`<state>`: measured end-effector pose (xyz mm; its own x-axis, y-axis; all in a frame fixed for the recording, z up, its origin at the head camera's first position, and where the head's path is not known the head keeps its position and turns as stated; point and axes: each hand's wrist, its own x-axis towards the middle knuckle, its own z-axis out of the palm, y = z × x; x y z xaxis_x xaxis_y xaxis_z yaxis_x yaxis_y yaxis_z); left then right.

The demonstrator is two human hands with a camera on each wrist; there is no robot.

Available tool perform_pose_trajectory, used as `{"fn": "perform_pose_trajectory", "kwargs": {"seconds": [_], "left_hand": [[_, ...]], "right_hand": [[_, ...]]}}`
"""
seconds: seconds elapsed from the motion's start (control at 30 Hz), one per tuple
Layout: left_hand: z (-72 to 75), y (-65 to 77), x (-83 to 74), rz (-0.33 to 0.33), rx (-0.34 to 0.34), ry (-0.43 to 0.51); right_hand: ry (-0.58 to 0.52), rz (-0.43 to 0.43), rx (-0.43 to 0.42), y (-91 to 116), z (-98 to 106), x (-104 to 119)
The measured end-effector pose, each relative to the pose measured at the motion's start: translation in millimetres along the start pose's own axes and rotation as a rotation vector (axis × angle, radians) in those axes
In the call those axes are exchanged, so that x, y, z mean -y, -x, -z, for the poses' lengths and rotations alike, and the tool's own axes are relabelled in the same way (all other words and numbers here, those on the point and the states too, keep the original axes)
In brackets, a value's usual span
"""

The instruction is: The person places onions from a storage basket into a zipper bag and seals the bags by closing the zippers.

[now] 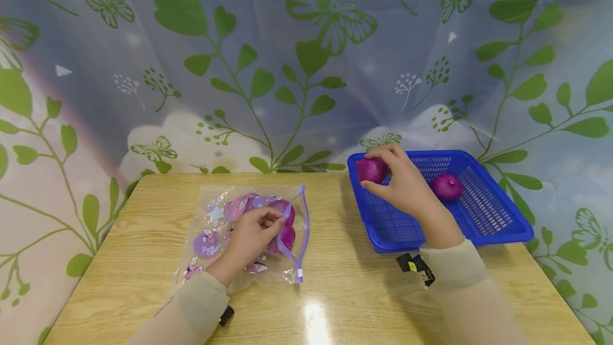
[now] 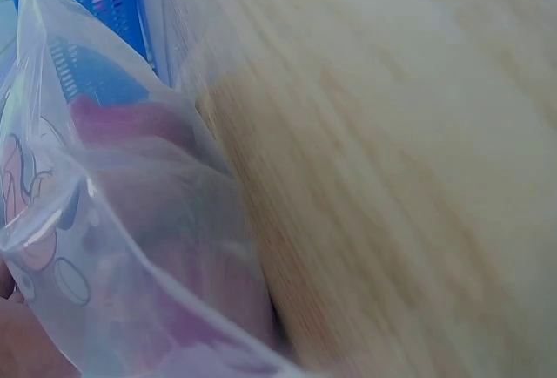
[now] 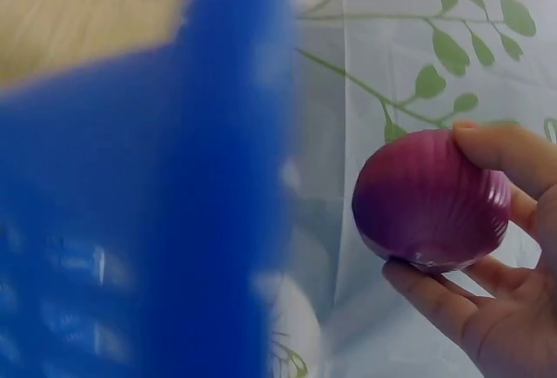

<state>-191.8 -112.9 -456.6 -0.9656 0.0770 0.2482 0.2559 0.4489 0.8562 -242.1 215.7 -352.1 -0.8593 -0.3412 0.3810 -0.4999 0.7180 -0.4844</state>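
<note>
My right hand (image 1: 407, 185) grips a red onion (image 1: 372, 171) between thumb and fingers, over the left side of a blue plastic basket (image 1: 392, 243). The right wrist view shows that onion (image 3: 431, 199) close up, its lower side uncovered. A second red onion (image 1: 447, 187) lies inside the basket. On the left, a clear zip bag (image 1: 191, 249) with cartoon prints and a purple zip edge lies on the table, its mouth parted toward the right. Red onions (image 1: 288, 237) rest inside near the mouth; how many is unclear. My left hand (image 1: 251, 236) pinches the upper side of the mouth.
The wooden table (image 1: 345, 302) carries bag and basket, with bare wood between them. A patterned cloth (image 1: 268, 68) hangs behind the table's far edge. The basket's raised wall (image 3: 218, 178) stands beside my right hand.
</note>
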Motion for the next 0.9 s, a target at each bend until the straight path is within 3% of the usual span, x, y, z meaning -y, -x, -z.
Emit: {"fn": "perform_pose_trajectory", "kwargs": {"seconds": [0.37, 0.67, 0.9], "left_hand": [[-0.8, 0.0, 0.2, -0.006, -0.012, 0.005], [-0.7, -0.2, -1.4, -0.018, -0.006, 0.008], [-0.2, 0.1, -1.4, 0.012, 0.002, 0.01]], "right_hand": [[-0.073, 0.04, 0.027, 2.3, -39.9, 20.0], [-0.211, 0.009, 0.032, 3.8, -62.2, 36.2], [-0.274, 0.004, 0.028, 5.9, -81.3, 46.1]]}}
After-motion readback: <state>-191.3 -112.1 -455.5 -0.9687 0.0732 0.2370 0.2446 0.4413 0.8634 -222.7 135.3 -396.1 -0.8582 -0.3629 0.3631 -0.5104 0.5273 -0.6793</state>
